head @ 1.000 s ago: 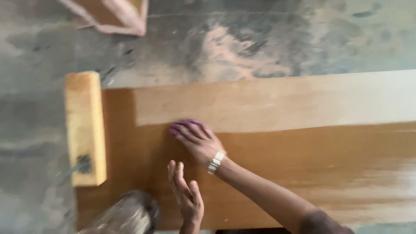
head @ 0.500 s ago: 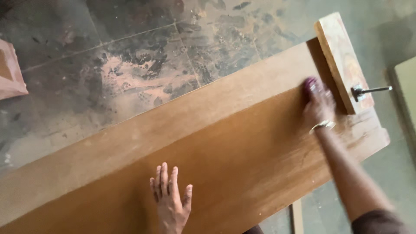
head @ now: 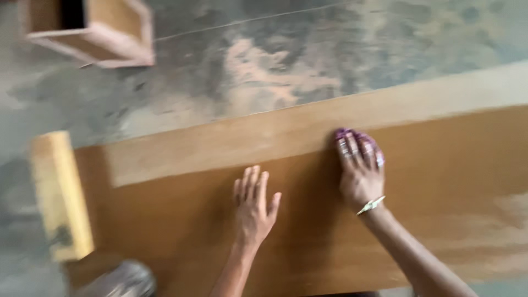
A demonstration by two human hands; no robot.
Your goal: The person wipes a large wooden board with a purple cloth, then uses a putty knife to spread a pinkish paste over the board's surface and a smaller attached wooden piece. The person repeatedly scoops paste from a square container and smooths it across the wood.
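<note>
A long brown wooden board [head: 308, 220] lies across the view, its upper strip paler than the darker lower part. My left hand [head: 254, 206] rests flat on the darker part, fingers together and pointing up. My right hand [head: 360, 168], with a bracelet at the wrist, presses a purple cloth or pad [head: 352, 136] onto the board at the line between the pale and dark parts. Only the edge of the purple thing shows under the fingertips.
A pale wooden block [head: 60, 195] lies across the board's left end. A small open wooden box [head: 91, 30] stands on the dusty concrete floor [head: 286, 60] at the upper left. A grey rounded object [head: 118, 280] shows at the bottom left.
The view has swung, so the board's end block now lies at the left again. My right hand with the purple pad sits further along the board from the block, and my left hand lies close beside it.
</note>
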